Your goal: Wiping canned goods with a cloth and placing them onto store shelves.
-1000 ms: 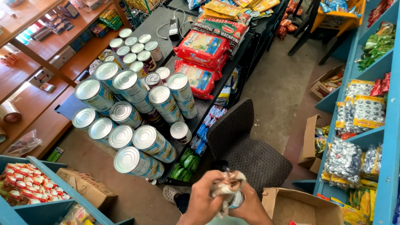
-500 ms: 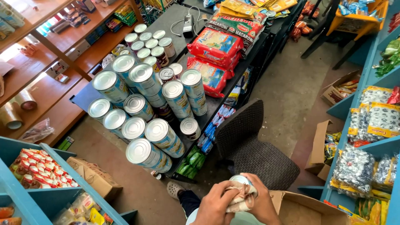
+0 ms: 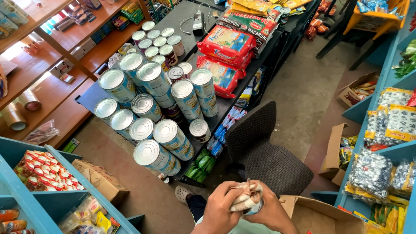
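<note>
At the bottom edge of the view, a small tin can [image 3: 253,207] is held between both hands, and a crumpled pale cloth [image 3: 245,196] is pressed over its top. The left hand [image 3: 221,208] is curled around the can's left side with the fingers closed against the cloth, while the right hand [image 3: 271,211] is wrapped around the right side, so that only a sliver of the can's metal is seen between them. Both hands are thus clamped together on the can and the cloth.

Just beside the right hand, an open cardboard box [image 3: 323,214] is seen, and below the hands a foot in a pale perforated clog [image 3: 184,194] is set on the floor. Directly beyond the hands a dark mesh office chair [image 3: 260,149] is placed.

Further out, a black table [image 3: 93,96] is loaded with large silver-lidded cans [image 3: 149,117] stacked in tiers, with one smaller can [image 3: 199,129] near the table's edge. Red snack bags [image 3: 225,45] are piled further along the same table. Blue shelving [image 3: 364,190] with bagged goods is stood at the right, another blue shelf [image 3: 26,182] at the lower left, and wooden shelves [image 3: 52,82] at the upper left.
</note>
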